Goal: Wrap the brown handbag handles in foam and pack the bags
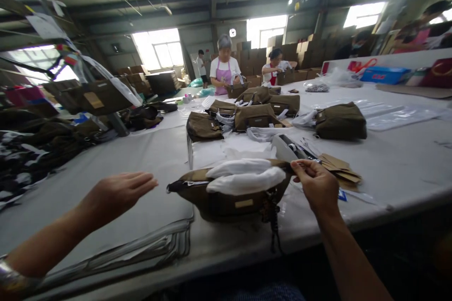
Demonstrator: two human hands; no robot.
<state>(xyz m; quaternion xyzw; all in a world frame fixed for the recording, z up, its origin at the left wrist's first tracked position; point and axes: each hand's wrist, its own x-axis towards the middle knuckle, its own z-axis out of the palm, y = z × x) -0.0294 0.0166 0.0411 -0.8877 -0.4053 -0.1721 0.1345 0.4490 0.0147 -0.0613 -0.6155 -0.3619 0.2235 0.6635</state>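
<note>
An olive-brown handbag stands upright at the table's front edge. White wrapping covers its handles, and a dark braided tassel hangs down its front. My right hand pinches the bag's upper right corner between thumb and fingers. To the left of the bag, my left hand hovers apart from it, holding nothing, its fingers stretched out towards the bag's zipped left end.
More olive bags sit across the table, one off to the right. Brown card tags lie beyond my right hand. Stacked grey sheets are at left. Two co-workers handle bags at the far side. A blue box stands at back right.
</note>
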